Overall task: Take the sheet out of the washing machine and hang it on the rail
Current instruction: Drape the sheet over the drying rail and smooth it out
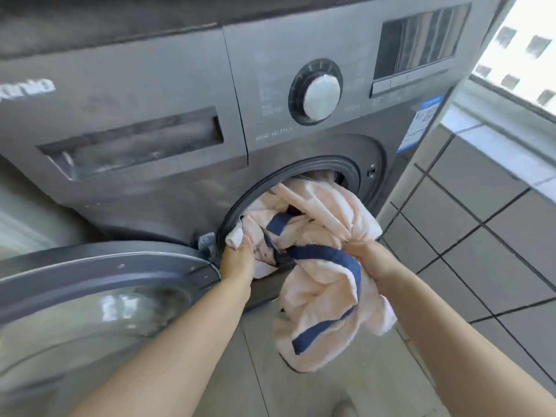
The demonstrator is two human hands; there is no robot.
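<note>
A pale pink sheet (319,284) with dark blue stripes spills out of the round drum opening of a grey front-loading washing machine (150,85). Part of it still lies inside the drum, and a bunched fold hangs down in front toward the floor. My left hand (237,260) grips the sheet at the left rim of the opening. My right hand (373,260) grips a bunch of it on the right, outside the drum. No rail is in view.
The machine's round door (99,284) stands swung open to the lower left, beside my left forearm. A grey tiled wall (481,236) rises at the right, with a window ledge (511,121) above it. Tiled floor (316,392) lies below.
</note>
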